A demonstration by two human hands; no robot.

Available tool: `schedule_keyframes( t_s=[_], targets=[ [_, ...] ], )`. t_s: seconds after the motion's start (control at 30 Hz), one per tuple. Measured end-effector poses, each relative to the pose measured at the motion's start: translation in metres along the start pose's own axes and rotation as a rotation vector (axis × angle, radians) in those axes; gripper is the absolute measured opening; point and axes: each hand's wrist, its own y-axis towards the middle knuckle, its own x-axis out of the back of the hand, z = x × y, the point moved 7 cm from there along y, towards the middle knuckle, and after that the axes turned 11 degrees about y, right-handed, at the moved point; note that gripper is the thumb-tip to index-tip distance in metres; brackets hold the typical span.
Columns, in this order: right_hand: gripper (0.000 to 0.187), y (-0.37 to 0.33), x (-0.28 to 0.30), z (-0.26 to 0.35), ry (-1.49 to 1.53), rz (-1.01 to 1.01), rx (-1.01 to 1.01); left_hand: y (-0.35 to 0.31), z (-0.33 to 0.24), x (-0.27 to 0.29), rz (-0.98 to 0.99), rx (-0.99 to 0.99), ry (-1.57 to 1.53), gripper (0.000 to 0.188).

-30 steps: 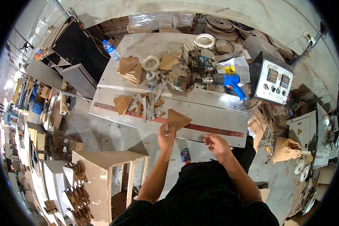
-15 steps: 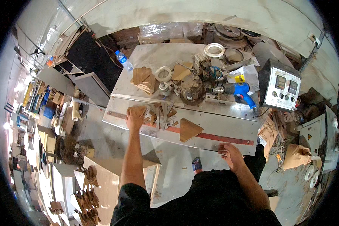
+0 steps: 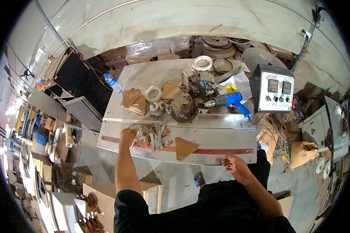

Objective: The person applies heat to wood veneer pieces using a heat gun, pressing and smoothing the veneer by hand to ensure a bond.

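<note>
At the left end of the metal bench (image 3: 221, 136), my left hand (image 3: 128, 136) is closed on a small brown wooden piece (image 3: 135, 133), partly hidden by the fingers. Right beside it lies a heap of grey and brown offcut strips (image 3: 156, 136). Farther right a wooden board with angled corners (image 3: 186, 147) rests across the red strip (image 3: 221, 152) on the bench. My right hand (image 3: 236, 167) hovers at the bench's front edge, fingers half curled and apart, with nothing visible in them.
Behind the strips stand a stack of wooden pieces (image 3: 133, 101), a round motor-like machine (image 3: 182, 106), a blue heat gun (image 3: 227, 101) and a white roll (image 3: 153, 94). A control box (image 3: 275, 90) is at the right, a water bottle (image 3: 112, 82) at the back left.
The view has shifted, with the bench lower and farther left. My left hand stays by the offcuts with the wooden piece. My right hand's fingers have curled more at the front edge.
</note>
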Motion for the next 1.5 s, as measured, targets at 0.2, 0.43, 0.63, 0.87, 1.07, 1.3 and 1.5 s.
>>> schedule_keyframes(
  t_s=[0.2,0.43,0.63,0.87,1.07,1.3,1.5],
  targets=[
    [0.026,0.000,-0.016,-0.001,-0.020,0.050,-0.033,-0.015,0.064,-0.027,-0.717,0.300,-0.325,0.068],
    [0.028,0.022,0.001,-0.019,0.115,0.059,-0.070,-0.086,0.065,-0.002,-1.199,0.888,-1.416,0.083],
    [0.027,0.018,-0.005,-0.017,0.082,0.068,-0.054,-0.116,0.026,-0.028,-1.153,1.066,-1.229,0.087],
    [0.027,0.017,-0.007,-0.022,0.085,0.069,-0.078,-0.113,0.012,-0.040,-1.175,1.016,-1.264,0.086],
    [0.028,0.017,-0.007,-0.027,0.087,0.083,-0.078,-0.107,0.007,-0.049,-1.206,0.995,-1.490,0.083],
    [0.028,0.018,-0.001,-0.032,0.107,0.126,-0.074,-0.117,0.015,-0.025,-1.110,1.030,-1.126,0.080],
    [0.023,0.016,-0.007,-0.029,0.068,0.026,-0.109,-0.124,-0.072,0.105,-0.903,0.288,-0.950,0.083]
  ],
)
